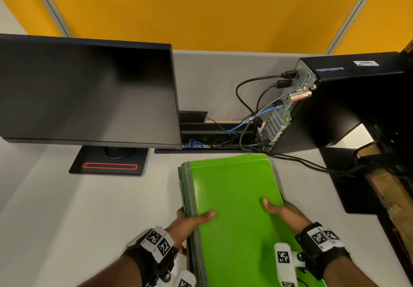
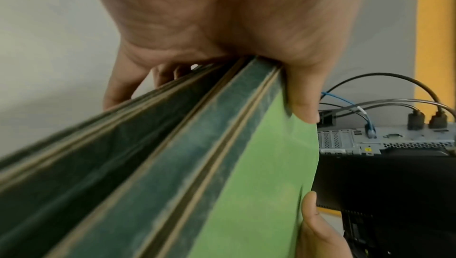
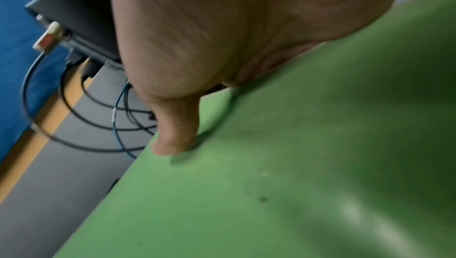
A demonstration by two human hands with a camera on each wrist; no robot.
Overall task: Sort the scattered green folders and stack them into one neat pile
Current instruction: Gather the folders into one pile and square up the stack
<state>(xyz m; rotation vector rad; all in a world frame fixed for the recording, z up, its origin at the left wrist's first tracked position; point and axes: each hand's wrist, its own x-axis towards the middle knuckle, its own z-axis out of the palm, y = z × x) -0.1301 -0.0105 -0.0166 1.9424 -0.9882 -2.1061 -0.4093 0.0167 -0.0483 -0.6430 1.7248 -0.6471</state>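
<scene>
A stack of green folders is held over the grey desk, dark green spines to the left. My left hand grips the stack's spine side, thumb on top and fingers underneath. In the left wrist view the spines run under the left hand. My right hand grips the right edge, thumb pressed on the top cover. The right wrist view shows that thumb on the green cover; the fingers below are hidden.
A dark monitor on a black stand is at the back left. A black computer tower with several cables stands at the back right, cables trailing across the desk. Yellow partition walls lie behind.
</scene>
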